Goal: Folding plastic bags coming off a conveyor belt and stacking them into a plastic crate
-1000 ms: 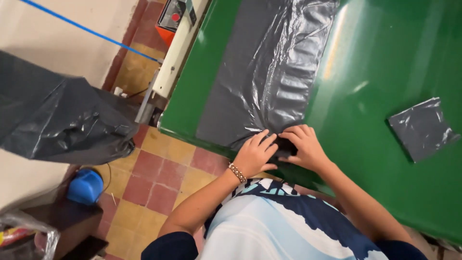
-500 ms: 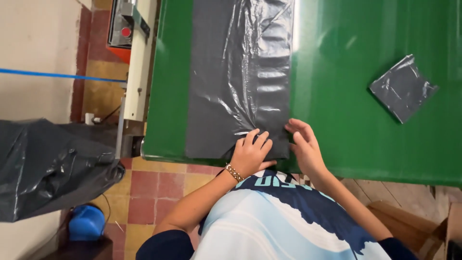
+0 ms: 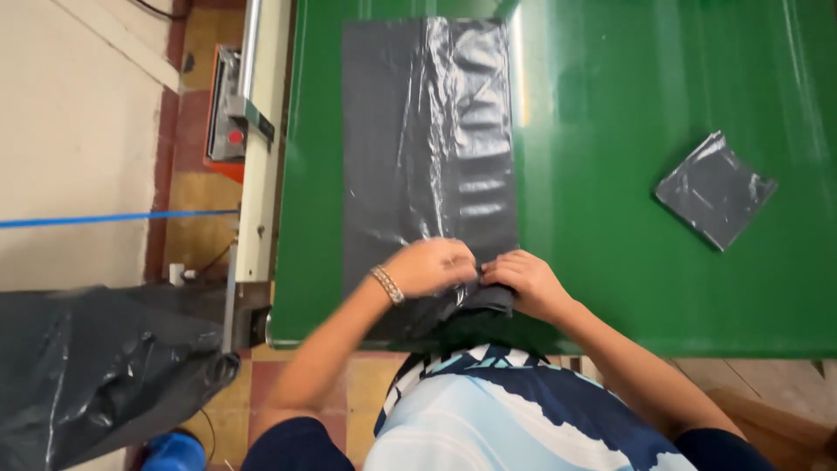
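Head view, entry: black plastic bag [image 3: 427, 148] flat on green counter [image 3: 628, 262], near end bunched at edge. My left hand [image 3: 432, 266] and right hand [image 3: 523, 281] both pinch that end. Fold square, edges aligned, creases smoothed. Folded bag [image 3: 715, 201] well apart, right.

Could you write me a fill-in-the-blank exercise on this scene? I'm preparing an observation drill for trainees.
1. Both hands, the left hand and the right hand, grip the near end of a long grey plastic bag spread on a ____ table.
2. A bracelet sits on the ____ wrist.
3. The small folded bag lies to the ____ of the long bag.

Missing words: green; left; right
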